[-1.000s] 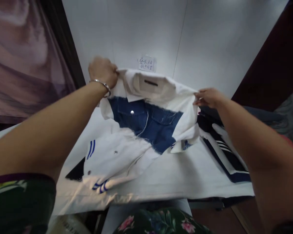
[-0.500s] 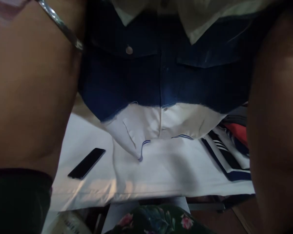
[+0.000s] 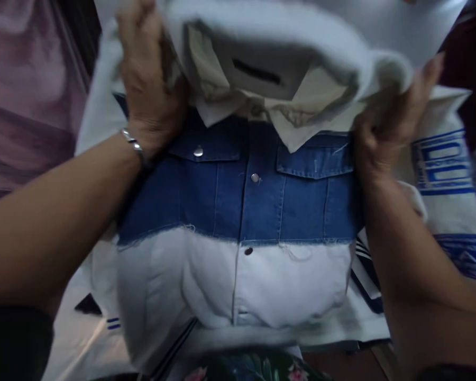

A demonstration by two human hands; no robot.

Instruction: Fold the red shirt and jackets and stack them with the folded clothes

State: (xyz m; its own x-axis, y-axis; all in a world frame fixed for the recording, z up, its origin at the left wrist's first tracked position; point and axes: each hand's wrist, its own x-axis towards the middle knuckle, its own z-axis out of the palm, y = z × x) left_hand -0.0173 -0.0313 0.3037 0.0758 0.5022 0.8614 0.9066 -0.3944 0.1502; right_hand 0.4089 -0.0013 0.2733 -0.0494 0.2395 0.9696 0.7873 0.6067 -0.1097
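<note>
A jacket with a blue denim upper part, white lower part, pale collar and metal buttons fills the middle of the head view, its front facing me. At its left shoulder in the picture, my left hand, with a silver bracelet at the wrist, is closed on the cloth. My right hand holds the opposite shoulder, fabric between thumb and long, slightly blurred fingers. The white sleeve with blue printing hangs beyond my right hand. Cloth hides parts of the fingers on both sides.
A white-covered table lies under the jacket. The dark corner of a phone pokes out at lower left. Folded striped garments lie near my right forearm. Pink cloth hangs at the left; floral fabric covers my lap.
Both hands have come down into view with the jacket's shoulders. The jacket now hangs lower and closer, showing its collar and covering most of the phone and table.
</note>
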